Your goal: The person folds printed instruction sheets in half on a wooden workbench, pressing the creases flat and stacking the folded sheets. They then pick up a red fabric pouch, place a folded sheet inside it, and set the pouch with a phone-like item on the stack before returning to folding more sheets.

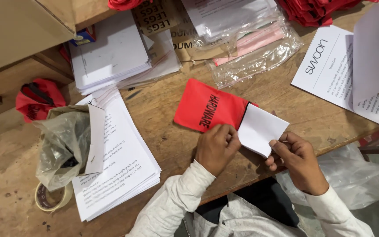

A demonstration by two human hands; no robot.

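A red cloth pouch (202,109) with black lettering and a black-edged mouth lies on the wooden table (163,127) in front of me. A folded white paper (259,127) sticks out of its open end. My left hand (216,147) pinches the pouch's lower edge at the mouth. My right hand (297,160) grips the paper's near corner between thumb and fingers. Both sleeves are off-white.
Stacks of printed white sheets lie at left (119,166) and at the back (110,55), with more at right (330,66). A crumpled plastic bag (62,145) and a tape roll (51,199) sit at far left. Clear bags (255,44) and red pouches (316,11) lie behind.
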